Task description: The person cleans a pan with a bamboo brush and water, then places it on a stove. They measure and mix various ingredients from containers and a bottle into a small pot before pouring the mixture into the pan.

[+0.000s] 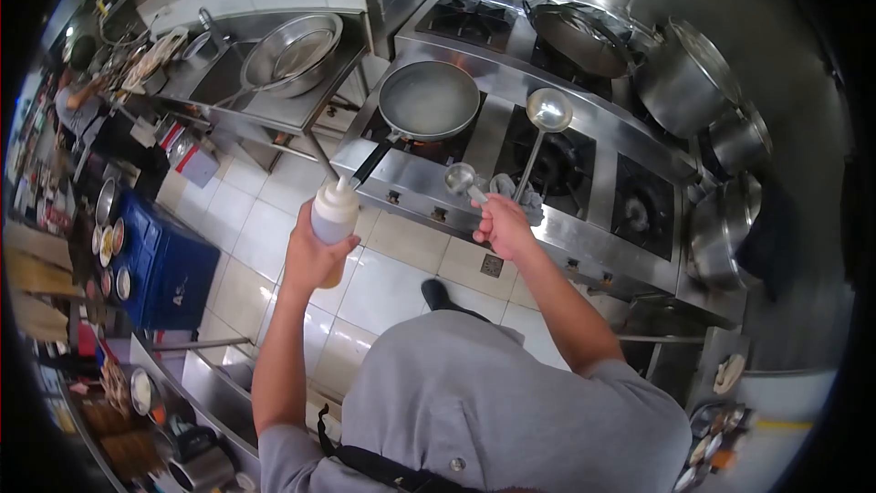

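Observation:
My left hand (310, 256) is wrapped round an upright squeeze bottle (335, 208) with a pale nozzle top and a yellowish lower part. In my right hand (506, 228) is the handle of a small metal measuring spoon (460, 178), its round bowl pointing toward the stove's front edge. A frying pan (429, 99) with a black handle sits on the front left burner, a whitish sheen on its inside. Beyond my right hand a long metal ladle (549, 111) lies across the middle burner, near a crumpled grey cloth (525, 197).
A wok (580, 40) and a large stockpot (686, 82) stand at the back of the stove. Left of it, a steel sink counter (301, 111) holds a wide metal bowl (290, 55). A blue cooler box (164, 265) and another person (80, 105) are on the left.

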A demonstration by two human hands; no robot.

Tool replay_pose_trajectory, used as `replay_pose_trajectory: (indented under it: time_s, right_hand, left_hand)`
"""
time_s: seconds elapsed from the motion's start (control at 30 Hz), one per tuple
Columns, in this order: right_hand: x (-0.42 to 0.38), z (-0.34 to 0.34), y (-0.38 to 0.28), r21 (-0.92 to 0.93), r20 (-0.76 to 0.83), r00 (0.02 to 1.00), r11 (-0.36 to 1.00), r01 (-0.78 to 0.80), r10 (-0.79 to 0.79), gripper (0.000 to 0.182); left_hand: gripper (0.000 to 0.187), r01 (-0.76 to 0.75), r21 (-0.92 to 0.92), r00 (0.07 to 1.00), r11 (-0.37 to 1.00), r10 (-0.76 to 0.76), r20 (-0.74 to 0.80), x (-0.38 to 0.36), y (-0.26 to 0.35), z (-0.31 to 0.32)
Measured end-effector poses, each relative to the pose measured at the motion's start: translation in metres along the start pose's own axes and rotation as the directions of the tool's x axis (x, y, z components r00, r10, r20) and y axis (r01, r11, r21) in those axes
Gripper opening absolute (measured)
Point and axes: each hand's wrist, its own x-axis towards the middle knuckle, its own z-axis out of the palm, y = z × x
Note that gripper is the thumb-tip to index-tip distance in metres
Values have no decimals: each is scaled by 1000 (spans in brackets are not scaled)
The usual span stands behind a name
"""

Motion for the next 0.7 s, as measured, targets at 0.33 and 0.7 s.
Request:
replay_pose_trajectory:
  time_s: [0.33, 0.7]
  right_hand:
    - [143, 47, -61, -219, 88, 961, 936, 274, -261, 24]
    - [214, 71, -51, -211, 13, 977, 955, 209, -211, 22]
  left_hand:
    - [64, -212, 519, 959, 828, 75, 272, 189, 42, 52]
    - [53, -471, 856, 875, 213, 240, 421, 292, 4, 101]
